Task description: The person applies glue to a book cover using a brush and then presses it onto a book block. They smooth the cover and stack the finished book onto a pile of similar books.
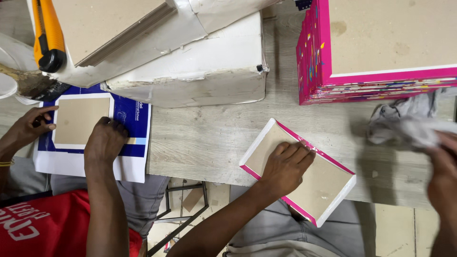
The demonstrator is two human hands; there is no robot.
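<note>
Bare forearms and hands (284,167) without sleeves, rings or gloves (grey trousers below, at the lap)

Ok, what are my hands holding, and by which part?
Left hand lies flat on the pink-edged square cardboard panel, pressing its brown middle, no grip. Right hand meets the crumpled grey cloth at its right end; blur hides any grip.
</note>
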